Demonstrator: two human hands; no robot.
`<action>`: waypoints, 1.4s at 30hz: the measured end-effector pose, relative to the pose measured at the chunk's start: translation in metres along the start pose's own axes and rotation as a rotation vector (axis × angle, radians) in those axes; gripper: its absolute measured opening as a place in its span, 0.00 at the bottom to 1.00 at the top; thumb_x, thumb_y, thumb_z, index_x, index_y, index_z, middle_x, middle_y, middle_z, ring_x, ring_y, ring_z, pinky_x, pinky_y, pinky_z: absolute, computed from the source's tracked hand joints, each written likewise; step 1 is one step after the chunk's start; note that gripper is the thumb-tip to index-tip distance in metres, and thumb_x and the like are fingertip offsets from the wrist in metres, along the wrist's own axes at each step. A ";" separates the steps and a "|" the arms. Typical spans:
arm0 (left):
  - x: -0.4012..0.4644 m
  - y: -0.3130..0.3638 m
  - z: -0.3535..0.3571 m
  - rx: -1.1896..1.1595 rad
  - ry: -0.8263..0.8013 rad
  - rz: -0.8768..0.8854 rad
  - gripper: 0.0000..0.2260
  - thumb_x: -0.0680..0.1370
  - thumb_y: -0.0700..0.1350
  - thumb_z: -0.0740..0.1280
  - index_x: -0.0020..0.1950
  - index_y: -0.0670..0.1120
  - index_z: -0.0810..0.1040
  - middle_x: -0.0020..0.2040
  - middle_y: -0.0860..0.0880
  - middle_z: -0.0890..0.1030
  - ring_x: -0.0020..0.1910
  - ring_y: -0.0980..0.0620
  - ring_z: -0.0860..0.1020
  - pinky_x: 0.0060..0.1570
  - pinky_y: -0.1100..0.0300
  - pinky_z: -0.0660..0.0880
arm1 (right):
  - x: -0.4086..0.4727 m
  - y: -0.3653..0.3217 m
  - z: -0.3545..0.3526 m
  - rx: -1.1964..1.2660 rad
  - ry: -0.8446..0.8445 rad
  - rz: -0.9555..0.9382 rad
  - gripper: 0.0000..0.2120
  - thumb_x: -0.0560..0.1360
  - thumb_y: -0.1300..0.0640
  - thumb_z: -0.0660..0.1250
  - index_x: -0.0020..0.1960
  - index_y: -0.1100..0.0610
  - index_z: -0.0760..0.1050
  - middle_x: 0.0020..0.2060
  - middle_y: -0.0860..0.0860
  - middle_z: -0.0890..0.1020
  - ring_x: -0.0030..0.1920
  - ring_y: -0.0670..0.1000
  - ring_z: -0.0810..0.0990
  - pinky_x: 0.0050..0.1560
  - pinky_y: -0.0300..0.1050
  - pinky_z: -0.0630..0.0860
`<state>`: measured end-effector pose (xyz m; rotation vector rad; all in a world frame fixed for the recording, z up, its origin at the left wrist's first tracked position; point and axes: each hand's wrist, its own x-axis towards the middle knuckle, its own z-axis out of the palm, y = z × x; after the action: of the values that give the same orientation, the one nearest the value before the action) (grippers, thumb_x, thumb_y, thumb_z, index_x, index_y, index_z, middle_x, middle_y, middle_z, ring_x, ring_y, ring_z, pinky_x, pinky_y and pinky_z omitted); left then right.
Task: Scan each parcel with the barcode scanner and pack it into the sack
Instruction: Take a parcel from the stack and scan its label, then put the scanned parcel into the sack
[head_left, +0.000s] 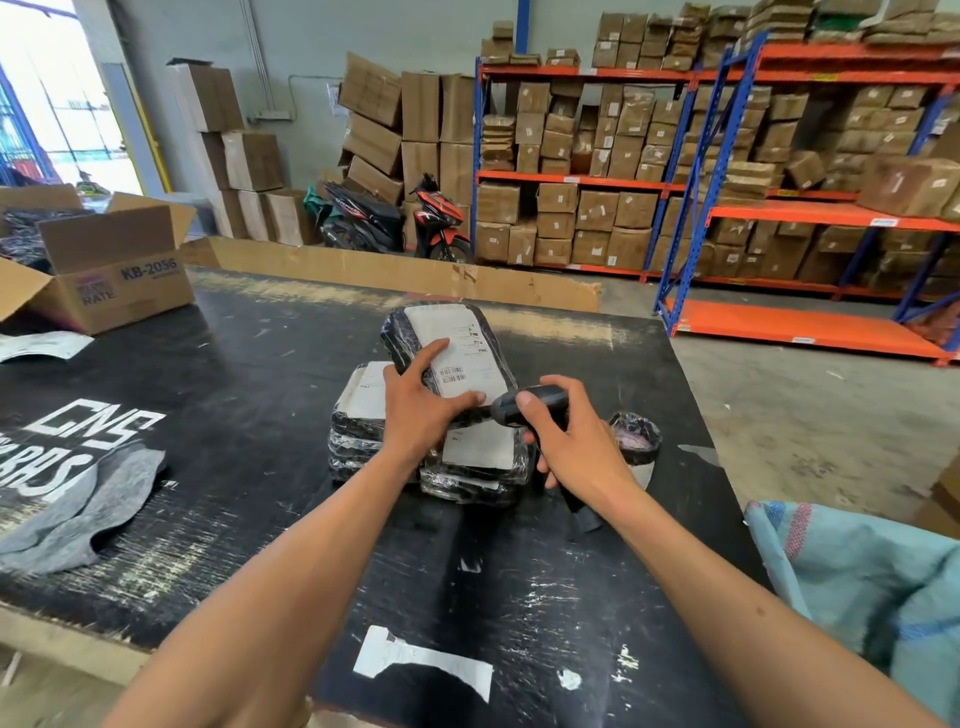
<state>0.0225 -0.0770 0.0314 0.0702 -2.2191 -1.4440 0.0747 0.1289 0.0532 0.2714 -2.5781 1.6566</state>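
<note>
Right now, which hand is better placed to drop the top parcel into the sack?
Left. The left hand already grips the top parcel; the right hand holds the scanner.

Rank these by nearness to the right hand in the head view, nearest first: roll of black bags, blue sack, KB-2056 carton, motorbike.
From the right hand, which grips the barcode scanner:
1. Roll of black bags, on the table just to its right.
2. Blue sack, off the table's right edge.
3. KB-2056 carton, at the table's far left.
4. Motorbike, on the floor beyond the table.

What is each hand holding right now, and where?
Left hand grips the top parcel by its near edge; right hand grips the barcode scanner around its handle.
</note>
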 end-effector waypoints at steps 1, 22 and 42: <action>0.000 -0.002 -0.005 0.001 0.009 -0.012 0.35 0.64 0.52 0.84 0.68 0.64 0.74 0.61 0.46 0.68 0.56 0.49 0.74 0.62 0.59 0.74 | -0.002 0.007 0.005 0.003 -0.013 0.019 0.24 0.82 0.35 0.64 0.73 0.42 0.65 0.45 0.53 0.86 0.34 0.49 0.82 0.31 0.47 0.83; -0.032 -0.038 -0.035 -0.057 -0.038 -0.091 0.36 0.62 0.56 0.84 0.66 0.69 0.73 0.64 0.50 0.69 0.63 0.48 0.74 0.68 0.53 0.70 | -0.038 0.116 0.086 -0.443 -0.170 0.352 0.32 0.81 0.28 0.55 0.78 0.43 0.60 0.60 0.53 0.84 0.62 0.61 0.81 0.64 0.58 0.76; -0.026 0.039 0.065 -0.192 -0.669 0.168 0.43 0.60 0.55 0.86 0.70 0.72 0.70 0.71 0.56 0.73 0.68 0.56 0.74 0.68 0.49 0.74 | 0.003 0.054 -0.066 0.111 0.226 -0.010 0.40 0.79 0.44 0.74 0.83 0.37 0.55 0.65 0.34 0.76 0.59 0.31 0.80 0.55 0.33 0.80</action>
<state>0.0266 0.0026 0.0349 -0.7465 -2.4792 -1.7495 0.0592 0.2100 0.0332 0.0959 -2.3230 1.7201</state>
